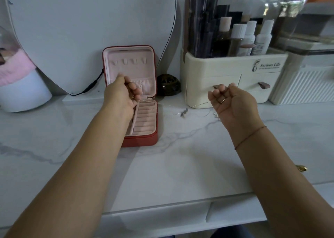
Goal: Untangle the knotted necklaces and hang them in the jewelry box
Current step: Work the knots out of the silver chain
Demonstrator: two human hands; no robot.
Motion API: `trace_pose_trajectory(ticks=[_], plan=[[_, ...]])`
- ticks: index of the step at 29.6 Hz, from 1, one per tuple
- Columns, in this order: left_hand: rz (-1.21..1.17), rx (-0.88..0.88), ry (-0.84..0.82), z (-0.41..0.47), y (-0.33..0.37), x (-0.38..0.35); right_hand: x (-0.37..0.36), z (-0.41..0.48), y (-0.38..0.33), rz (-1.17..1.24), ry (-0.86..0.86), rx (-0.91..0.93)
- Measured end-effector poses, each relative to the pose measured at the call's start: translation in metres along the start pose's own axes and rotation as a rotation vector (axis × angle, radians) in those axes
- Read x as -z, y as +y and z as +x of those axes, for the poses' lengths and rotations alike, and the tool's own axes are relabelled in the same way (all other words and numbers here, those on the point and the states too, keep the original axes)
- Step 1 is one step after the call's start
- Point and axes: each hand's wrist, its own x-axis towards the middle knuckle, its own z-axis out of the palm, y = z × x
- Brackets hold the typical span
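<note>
— One marble vanity top (180, 165), and the jewelry box (142, 140) sits on it?
— Yes. It's red and open, with the lid upright before the mirror (90, 30). Pale pink lining, a row of hooks in the lid, ring rolls in the base.
— And the hands?
— Both arms are stretched forward. The left hand (124, 93) hovers over the box, fingers curled, pinching a necklace chain (162, 104). The right hand (233, 100), palm up by the cream organizer (235, 69), seems to pinch the other end.
— The chain?
— Fine and pale, strung between them low over the marble. A small dark pendant (184, 112) sits near its middle.
</note>
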Motion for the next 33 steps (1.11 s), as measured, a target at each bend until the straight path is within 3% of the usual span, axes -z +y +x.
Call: trace_pose_trajectory(ticks=[8, 13, 15, 23, 27, 29, 31, 33], plan=[[0.105, -0.036, -0.06, 0.007, 0.003, 0.009, 0.005, 0.005, -0.003, -0.058, 0.306, 0.118], [0.433, -0.12, -0.177, 0.001, 0.003, 0.006, 0.003, -0.001, -0.005, -0.413, 0.354, 0.286], [0.571, -0.169, -0.225, -0.004, 0.001, 0.004, 0.0, -0.005, -0.004, -0.527, 0.278, 0.252], [1.066, -0.368, -0.197, -0.01, -0.007, 0.003, -0.014, -0.026, -0.018, -0.903, -0.302, 0.145], [1.373, -0.567, -0.245, -0.005, -0.019, 0.0, -0.039, -0.033, -0.033, -0.902, -0.499, 0.121], [1.321, -0.567, -0.472, -0.012, -0.018, -0.006, -0.054, -0.033, -0.037, -0.856, -0.568, 0.107], [1.26, -0.41, -0.798, -0.024, -0.02, -0.011, -0.069, -0.031, -0.039, -0.833, -0.585, 0.124], [1.287, -0.339, -0.969, -0.031, -0.03, -0.011, -0.082, -0.03, -0.04, -0.811, -0.585, 0.15]])
